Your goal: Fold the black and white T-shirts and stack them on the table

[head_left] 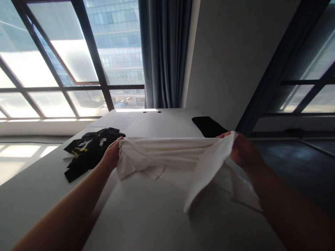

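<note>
A white cloth garment [178,153], which looks like a shirt, is stretched taut between my two hands above the table. My left hand [113,152] is closed on its left end, where the fabric bunches up. At the other end, my right hand [242,148] grips the upper right corner, fingers partly hidden behind the cloth. Loose folds hang from the stretched upper edge, and a flap drops down near my right hand. Its lower parts reach down to the tabletop on the right. The garment's exact kind is hard to tell while it is folded up.
Beyond my left hand, a crumpled black garment [91,148] with white and yellow marks lies on the white table [162,122]. A folded black cloth [209,126] rests at the back right. Past the table are a blue curtain [166,52], a wall and windows.
</note>
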The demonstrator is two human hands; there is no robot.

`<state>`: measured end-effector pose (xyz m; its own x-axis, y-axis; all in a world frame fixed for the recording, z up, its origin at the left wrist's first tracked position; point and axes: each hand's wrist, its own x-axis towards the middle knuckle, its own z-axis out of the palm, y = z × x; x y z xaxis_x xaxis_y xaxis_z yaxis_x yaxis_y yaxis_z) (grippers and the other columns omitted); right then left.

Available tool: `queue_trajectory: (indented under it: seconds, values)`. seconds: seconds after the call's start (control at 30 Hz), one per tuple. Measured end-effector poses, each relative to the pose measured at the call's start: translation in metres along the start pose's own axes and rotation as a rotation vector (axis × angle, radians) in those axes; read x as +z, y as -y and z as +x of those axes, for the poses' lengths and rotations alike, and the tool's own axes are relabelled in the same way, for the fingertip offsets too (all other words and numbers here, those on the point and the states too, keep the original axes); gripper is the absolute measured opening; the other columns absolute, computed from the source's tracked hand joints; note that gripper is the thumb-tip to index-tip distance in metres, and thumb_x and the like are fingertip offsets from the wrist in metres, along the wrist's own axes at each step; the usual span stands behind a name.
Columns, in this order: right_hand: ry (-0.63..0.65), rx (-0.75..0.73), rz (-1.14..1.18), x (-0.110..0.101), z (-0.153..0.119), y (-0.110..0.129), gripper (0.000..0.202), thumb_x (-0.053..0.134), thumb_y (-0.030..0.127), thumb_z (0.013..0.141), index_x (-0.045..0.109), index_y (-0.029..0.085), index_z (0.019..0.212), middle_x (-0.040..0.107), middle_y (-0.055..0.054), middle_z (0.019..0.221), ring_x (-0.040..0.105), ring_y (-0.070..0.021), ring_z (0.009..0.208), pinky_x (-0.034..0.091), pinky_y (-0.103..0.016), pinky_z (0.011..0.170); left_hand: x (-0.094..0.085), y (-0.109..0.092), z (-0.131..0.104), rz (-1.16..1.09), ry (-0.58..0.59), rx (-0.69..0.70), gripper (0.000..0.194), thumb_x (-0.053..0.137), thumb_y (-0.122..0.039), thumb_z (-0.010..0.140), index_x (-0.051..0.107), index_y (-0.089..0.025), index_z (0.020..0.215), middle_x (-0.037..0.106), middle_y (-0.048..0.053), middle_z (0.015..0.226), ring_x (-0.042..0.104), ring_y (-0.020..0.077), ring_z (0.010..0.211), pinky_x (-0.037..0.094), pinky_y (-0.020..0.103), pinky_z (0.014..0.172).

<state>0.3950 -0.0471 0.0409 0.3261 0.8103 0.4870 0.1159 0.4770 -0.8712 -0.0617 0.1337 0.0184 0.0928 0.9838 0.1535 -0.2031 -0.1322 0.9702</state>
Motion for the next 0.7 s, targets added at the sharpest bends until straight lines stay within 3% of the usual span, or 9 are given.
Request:
queue_trajectory:
  seconds: [0.1,0.2,0.27,0.33,0.4,0.43,0.5,0.57,0.7]
  values:
    - [0.189,0.016,0.063,0.011,-0.005,0.006,0.031,0.07,0.05,0.089,0.063,0.023,0.074,0.067,-0.005,0.086,0.063,-0.0223,0.081,0.053,-0.035,0.075,-0.007,0.002,0.006,0.427,-0.017,0.118,0.043,0.074,-0.06,0.081,0.065,-0.018,0.084,0.061,-0.001,0.071,0.058,0.0173,0.067,0.047,0.028,0.064]
    - [0.364,-0.021,0.025,0.016,-0.009,0.009,0.036,0.067,0.052,0.089,0.059,0.022,0.07,0.066,-0.007,0.081,0.064,-0.0247,0.08,0.055,-0.04,0.076,-0.002,-0.007,-0.007,0.861,-0.043,0.513,0.022,0.061,-0.038,0.091,0.07,-0.019,0.098,0.07,0.007,0.095,0.064,0.0231,0.089,0.05,0.035,0.081]
    - [0.378,-0.07,-0.017,0.014,-0.01,0.01,0.034,0.066,0.049,0.09,0.058,0.023,0.068,0.065,-0.005,0.077,0.065,-0.025,0.079,0.057,-0.044,0.083,0.008,-0.016,-0.027,1.044,0.167,0.835,0.022,0.054,-0.026,0.095,0.071,-0.021,0.107,0.072,0.01,0.113,0.063,0.0251,0.105,0.047,0.04,0.096]
    - [0.345,-0.148,-0.092,0.013,-0.011,0.014,0.027,0.066,0.042,0.09,0.06,0.023,0.071,0.067,-0.005,0.08,0.066,-0.0254,0.084,0.056,-0.046,0.091,0.021,-0.02,-0.048,1.163,0.591,0.998,0.028,0.052,-0.018,0.096,0.072,-0.024,0.115,0.073,0.008,0.12,0.063,0.0241,0.112,0.044,0.04,0.102]
    - [0.309,-0.237,-0.205,0.017,-0.015,0.023,0.018,0.061,0.035,0.091,0.065,0.023,0.077,0.07,-0.007,0.091,0.067,-0.0266,0.095,0.055,-0.045,0.095,0.032,-0.016,-0.064,1.234,0.887,1.015,0.04,0.054,-0.015,0.095,0.067,-0.027,0.13,0.069,0.006,0.135,0.06,0.0241,0.124,0.041,0.04,0.108]
    - [0.318,-0.278,-0.266,0.021,-0.019,0.03,0.016,0.057,0.03,0.092,0.067,0.023,0.082,0.071,-0.008,0.096,0.067,-0.0265,0.099,0.055,-0.042,0.094,0.036,-0.011,-0.068,1.267,0.956,1.013,0.045,0.055,-0.014,0.094,0.064,-0.028,0.136,0.065,0.005,0.143,0.056,0.0246,0.131,0.039,0.041,0.111]
    - [0.421,-0.336,-0.392,0.037,-0.03,0.045,0.021,0.049,0.021,0.092,0.071,0.022,0.091,0.072,-0.008,0.099,0.068,-0.0242,0.098,0.054,-0.036,0.087,0.039,0.004,-0.069,1.34,0.967,1.008,0.049,0.056,-0.013,0.095,0.062,-0.032,0.14,0.06,0.004,0.15,0.053,0.0259,0.136,0.035,0.043,0.114]
    - [0.618,-0.335,-0.569,0.057,-0.044,0.055,0.027,0.047,0.016,0.091,0.072,0.021,0.098,0.072,-0.006,0.097,0.068,-0.0211,0.09,0.053,-0.032,0.081,0.038,0.017,-0.065,1.411,0.907,0.988,0.048,0.056,-0.012,0.096,0.064,-0.035,0.138,0.063,0.004,0.145,0.056,0.0265,0.129,0.036,0.044,0.111]
    - [0.962,-0.134,-0.96,0.089,-0.061,0.047,0.027,0.061,0.024,0.094,0.075,0.023,0.116,0.073,-0.007,0.116,0.07,-0.024,0.097,0.054,-0.034,0.085,0.039,0.023,-0.06,1.443,0.856,0.912,0.041,0.063,-0.016,0.091,0.067,-0.031,0.129,0.07,0.006,0.123,0.06,0.0285,0.114,0.038,0.047,0.104]
